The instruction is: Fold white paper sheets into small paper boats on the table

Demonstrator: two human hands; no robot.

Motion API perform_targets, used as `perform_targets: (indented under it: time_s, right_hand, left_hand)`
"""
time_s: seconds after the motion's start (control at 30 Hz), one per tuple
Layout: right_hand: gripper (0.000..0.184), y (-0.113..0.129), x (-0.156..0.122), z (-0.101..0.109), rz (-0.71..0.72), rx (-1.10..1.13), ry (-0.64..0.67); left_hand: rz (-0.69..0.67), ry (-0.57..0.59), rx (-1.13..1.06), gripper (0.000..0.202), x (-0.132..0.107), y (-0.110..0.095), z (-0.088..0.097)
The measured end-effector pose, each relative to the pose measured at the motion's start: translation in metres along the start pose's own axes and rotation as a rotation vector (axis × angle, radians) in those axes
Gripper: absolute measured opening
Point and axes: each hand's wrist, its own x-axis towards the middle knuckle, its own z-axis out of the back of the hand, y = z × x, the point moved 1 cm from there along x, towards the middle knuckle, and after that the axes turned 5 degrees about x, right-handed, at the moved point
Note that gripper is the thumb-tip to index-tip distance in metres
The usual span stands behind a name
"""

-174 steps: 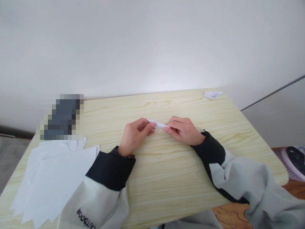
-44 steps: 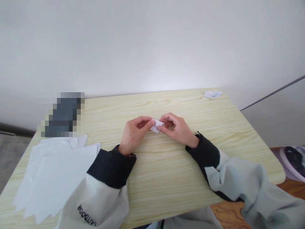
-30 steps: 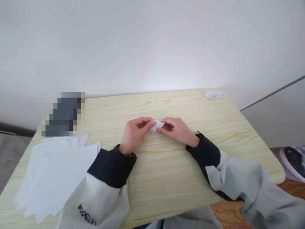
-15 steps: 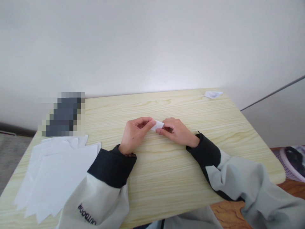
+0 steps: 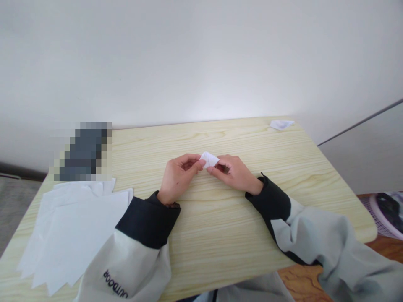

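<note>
A small piece of folded white paper (image 5: 209, 159) is held between my two hands over the middle of the table. My left hand (image 5: 181, 176) pinches its left side, thumb on the near face and the fingers behind. On the other side, my right hand (image 5: 234, 173) is closed on the lower right edge with thumb and fingers. A crease line runs across the face turned toward me. The fingertips behind the paper are hidden.
Several white paper sheets (image 5: 82, 235) lie fanned out at the table's left. A pixelated dark object (image 5: 83, 151) sits behind them. Another folded white paper (image 5: 281, 124) rests at the far right corner of the wooden table (image 5: 214, 235). A pink basket (image 5: 378, 218) stands beyond the right edge.
The folded paper has turned up between the fingers, so more of its face and a pointed top now show. Both hands stay nearly in place, with small finger shifts.
</note>
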Motion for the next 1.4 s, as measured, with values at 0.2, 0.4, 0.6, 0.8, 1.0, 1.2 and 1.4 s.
perform_targets:
  time_s: [0.2, 0.4, 0.6, 0.8, 1.0, 1.2, 1.4]
  right_hand:
    - [0.033, -0.0003, 0.0001, 0.0023, 0.016, 0.038, 0.038]
    - [0.030, 0.0013, 0.0010, 0.0015, -0.001, 0.026, 0.048]
    - [0.033, -0.0005, 0.0002, 0.0033, -0.024, 0.072, 0.051]
    - [0.032, 0.0006, 0.0000, 0.0034, 0.015, 0.082, 0.063]
    - [0.022, 0.0034, -0.0006, 0.0033, -0.024, 0.166, 0.018]
    - [0.024, -0.0014, -0.0013, 0.0025, -0.009, 0.109, 0.030]
    - [0.018, 0.0000, -0.0033, 0.0035, 0.004, 0.147, 0.010]
  left_hand:
    - [-0.027, 0.036, 0.007, 0.029, 0.0002, 0.0010, -0.0001]
    - [-0.053, 0.025, -0.009, 0.031, 0.0004, 0.0004, -0.0012]
    - [-0.026, 0.025, 0.017, 0.031, -0.0003, -0.0013, -0.0011]
    - [-0.062, 0.015, 0.080, 0.030, -0.0002, -0.0006, 0.0005]
    - [-0.118, 0.019, 0.187, 0.025, -0.0017, -0.0038, -0.0017]
    - [-0.103, 0.029, 0.185, 0.024, -0.0021, -0.0059, -0.0037]
    - [-0.121, 0.036, 0.227, 0.023, -0.0022, -0.0077, -0.0028]
